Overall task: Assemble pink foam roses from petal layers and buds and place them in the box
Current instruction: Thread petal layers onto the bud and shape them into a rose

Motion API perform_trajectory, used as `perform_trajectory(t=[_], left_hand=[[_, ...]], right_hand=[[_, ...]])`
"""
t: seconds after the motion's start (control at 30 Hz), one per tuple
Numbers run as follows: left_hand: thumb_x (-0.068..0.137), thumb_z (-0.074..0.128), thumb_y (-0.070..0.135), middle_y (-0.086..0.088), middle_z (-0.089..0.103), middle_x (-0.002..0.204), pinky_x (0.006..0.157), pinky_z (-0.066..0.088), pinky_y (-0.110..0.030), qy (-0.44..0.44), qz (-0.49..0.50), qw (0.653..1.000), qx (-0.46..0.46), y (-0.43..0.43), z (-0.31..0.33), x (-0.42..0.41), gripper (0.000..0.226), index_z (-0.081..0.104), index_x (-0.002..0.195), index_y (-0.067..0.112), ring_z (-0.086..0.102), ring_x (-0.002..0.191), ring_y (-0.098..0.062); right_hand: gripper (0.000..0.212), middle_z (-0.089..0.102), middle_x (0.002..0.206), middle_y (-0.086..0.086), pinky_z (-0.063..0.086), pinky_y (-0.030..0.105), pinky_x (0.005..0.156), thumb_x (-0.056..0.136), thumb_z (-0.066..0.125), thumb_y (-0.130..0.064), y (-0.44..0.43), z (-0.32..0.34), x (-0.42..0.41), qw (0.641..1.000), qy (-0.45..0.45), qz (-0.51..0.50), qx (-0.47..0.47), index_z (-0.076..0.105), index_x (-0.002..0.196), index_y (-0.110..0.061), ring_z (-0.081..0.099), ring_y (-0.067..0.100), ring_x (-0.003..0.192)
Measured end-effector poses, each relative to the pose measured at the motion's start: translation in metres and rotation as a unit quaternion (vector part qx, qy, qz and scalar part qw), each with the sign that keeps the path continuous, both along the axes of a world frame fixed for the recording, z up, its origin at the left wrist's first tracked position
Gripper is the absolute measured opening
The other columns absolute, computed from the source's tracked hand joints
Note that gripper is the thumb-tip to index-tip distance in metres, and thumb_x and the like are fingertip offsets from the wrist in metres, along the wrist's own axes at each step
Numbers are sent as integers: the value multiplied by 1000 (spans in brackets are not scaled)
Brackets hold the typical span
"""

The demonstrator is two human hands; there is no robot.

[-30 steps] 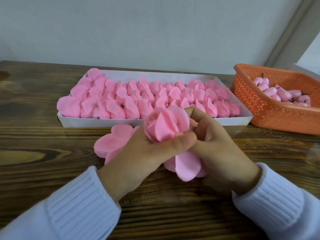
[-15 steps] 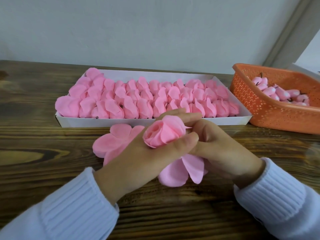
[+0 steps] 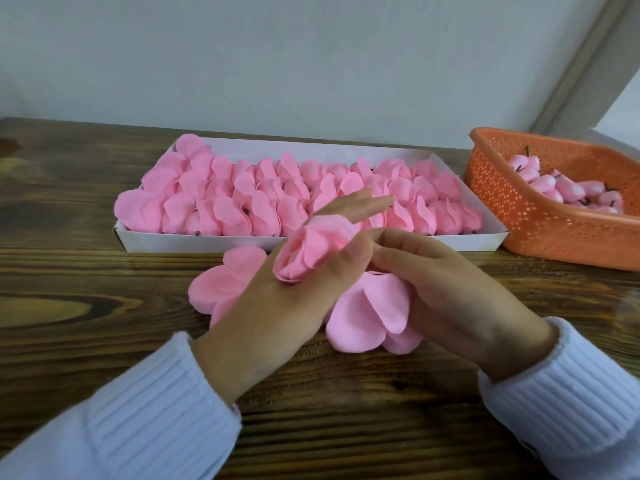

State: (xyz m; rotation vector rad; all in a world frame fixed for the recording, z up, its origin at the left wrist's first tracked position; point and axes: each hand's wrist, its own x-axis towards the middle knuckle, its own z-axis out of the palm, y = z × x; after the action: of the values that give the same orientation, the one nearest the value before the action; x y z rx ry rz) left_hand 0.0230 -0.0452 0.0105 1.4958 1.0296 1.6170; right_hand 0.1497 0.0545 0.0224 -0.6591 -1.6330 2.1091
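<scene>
A pink foam rose (image 3: 311, 252) sits between the thumb and forefinger of my left hand (image 3: 277, 313), which pinches it; its other fingers stretch straight toward the box. A wide outer petal layer (image 3: 367, 317) hangs open below the rose head. My right hand (image 3: 450, 292) has curled fingers that hold this layer from the right, its fingertips meeting my left thumb. The rose's stem is hidden by the hands. The white box (image 3: 138, 242) behind holds several rows of finished pink roses (image 3: 263, 195).
A loose petal layer (image 3: 225, 285) lies flat on the wooden table (image 3: 86, 306), partly under my left hand. An orange perforated basket (image 3: 519, 209) with several pink buds (image 3: 561, 188) stands at the right. A pale wall runs along the table's far edge.
My left fingers have straightened toward the box and the rose head has tipped left. The outer petal layer has spread wider below. My right hand has slid lower, beside the left thumb.
</scene>
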Motion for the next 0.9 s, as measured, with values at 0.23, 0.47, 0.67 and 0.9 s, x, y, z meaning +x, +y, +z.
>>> perform_trajectory(t=[0.23,0.47,0.67,0.9], left_hand=[[92,48,41,33,64,70,46,36,-22,30,60,998,-13,-1,0,-2,41,49,132,31,57,63,16],[83,51,50,20,63,123,92,44,-12,17,58,997,-41,3,-7,-6,55,49,135,31,55,117,4],[78,56,54,23,68,111,88,48,-13,10,52,997,-64,3,-9,-3,49,53,125,42,59,107,7],[89,58,35,18,69,107,84,43,-6,51,29,997,-50,2,-3,2,22,63,110,41,61,105,4]], right_hand=[[40,73,91,11,56,33,71,61,78,-7,2,-1,3,993,35,-75,85,68,100,-8,69,25,81],[10,75,88,-3,54,20,71,81,72,-2,-5,0,4,927,65,-160,332,74,82,-12,70,10,83],[7,72,78,-8,48,13,64,81,69,-12,-11,1,4,864,74,-180,464,70,84,-18,65,6,69],[11,69,75,-6,45,10,58,80,73,-11,-12,0,3,856,80,-195,472,68,82,-20,62,4,62]])
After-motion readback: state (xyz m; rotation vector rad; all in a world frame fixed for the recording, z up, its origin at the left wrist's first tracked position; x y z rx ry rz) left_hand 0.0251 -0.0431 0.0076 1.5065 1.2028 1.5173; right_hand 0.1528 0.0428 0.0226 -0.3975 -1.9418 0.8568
